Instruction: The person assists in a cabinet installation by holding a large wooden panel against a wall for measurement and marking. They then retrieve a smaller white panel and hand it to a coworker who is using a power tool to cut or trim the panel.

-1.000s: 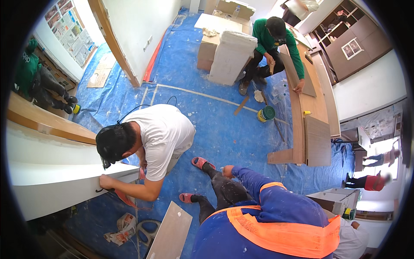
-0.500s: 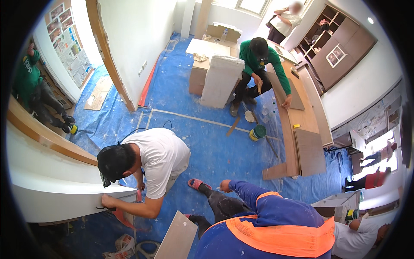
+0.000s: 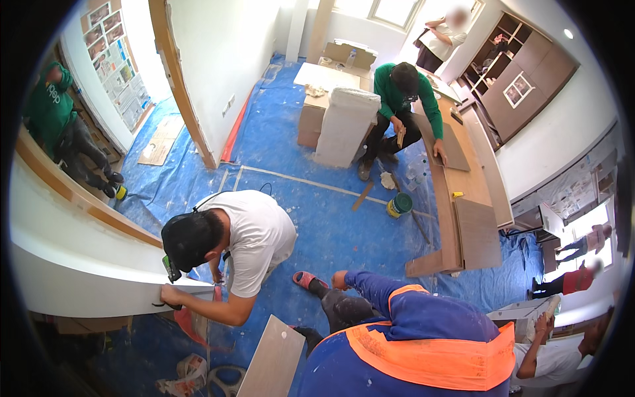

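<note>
My right hand [image 3: 340, 280], at the end of a blue sleeve [image 3: 380, 291], hangs beside my dark trouser leg and above my red sandal [image 3: 303, 279]. Its fingers look curled; whatever may be inside is hidden. My left hand is out of the picture. The orange band of my vest [image 3: 423, 360] crosses the lower edge. A pale wooden board [image 3: 274, 357] stands tilted by my legs. To my left a co-worker in a white shirt [image 3: 254, 231] bends over a white curved panel [image 3: 106, 281], one hand [image 3: 173, 295] at its edge with a dark tool.
Blue sheeting [image 3: 331, 231] covers the floor. Further off, a person in green [image 3: 423, 99] sits by a long wooden unit [image 3: 456, 198], one hand on a brown panel. A green tub [image 3: 399, 204], a wrapped white block [image 3: 344, 126] and loose strips stand or lie around. Another person [image 3: 536, 357] is at lower right.
The whole view has shifted slightly. My right hand's fingers have drawn in from a looser shape. At lower right, a person has raised a hand with a pale object.
</note>
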Demonstrator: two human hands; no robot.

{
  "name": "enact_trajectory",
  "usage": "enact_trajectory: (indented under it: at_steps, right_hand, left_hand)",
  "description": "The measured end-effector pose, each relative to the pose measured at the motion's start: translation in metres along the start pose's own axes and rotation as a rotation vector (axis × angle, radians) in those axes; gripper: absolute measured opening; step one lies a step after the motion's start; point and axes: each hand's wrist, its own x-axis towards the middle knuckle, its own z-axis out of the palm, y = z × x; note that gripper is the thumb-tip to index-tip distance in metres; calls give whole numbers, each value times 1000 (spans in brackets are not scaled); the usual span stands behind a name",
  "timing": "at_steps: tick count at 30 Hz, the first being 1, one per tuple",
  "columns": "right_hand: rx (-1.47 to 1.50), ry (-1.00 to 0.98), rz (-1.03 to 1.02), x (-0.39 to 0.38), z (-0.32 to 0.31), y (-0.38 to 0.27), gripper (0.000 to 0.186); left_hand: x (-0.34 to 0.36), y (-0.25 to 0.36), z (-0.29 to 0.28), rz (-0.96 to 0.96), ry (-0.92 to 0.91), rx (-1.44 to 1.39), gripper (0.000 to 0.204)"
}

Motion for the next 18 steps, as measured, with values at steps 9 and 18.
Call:
enact_trajectory:
  at_steps: [9,18]
  right_hand:
    - [89,10,51,-7,9,-10,26]
    - [-166,24,-55,-10,29,43,22]
  left_hand:
    - [-3,-30,-38,28,49,-20,38]
    - [-9,-77,-58,-292,-9,-229,40]
